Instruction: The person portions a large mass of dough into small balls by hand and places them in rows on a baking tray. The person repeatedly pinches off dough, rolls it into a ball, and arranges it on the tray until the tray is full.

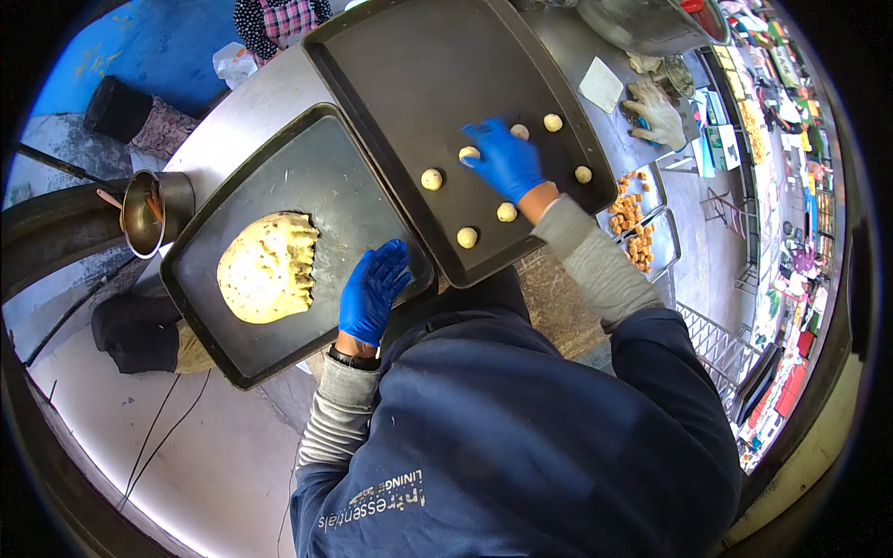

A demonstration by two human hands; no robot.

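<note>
My right hand (506, 160), in a blue glove, reaches over the large dark baking tray (411, 63). A small pale dough ball (468, 154) sits between its thumb and fingers. Several similar balls lie spaced around it, among them one dough ball (432, 179) to the left and another dough ball (552, 123) towards the tray's right side. My left hand (373, 289), gloved in blue too, is held palm up with nothing in it. It is over the near right edge of a second dark tray (335, 167), where a big speckled yellow dough mass (265, 268) rests, torn along its right side.
A metal pot (159, 213) stands left of the trays. At the right are a white scraper (601, 84), a pale glove (656, 115), a large metal bowl (628, 28) and metal trays of small orange-brown pieces (631, 216). Another person in a checked apron (289, 21) is across the table.
</note>
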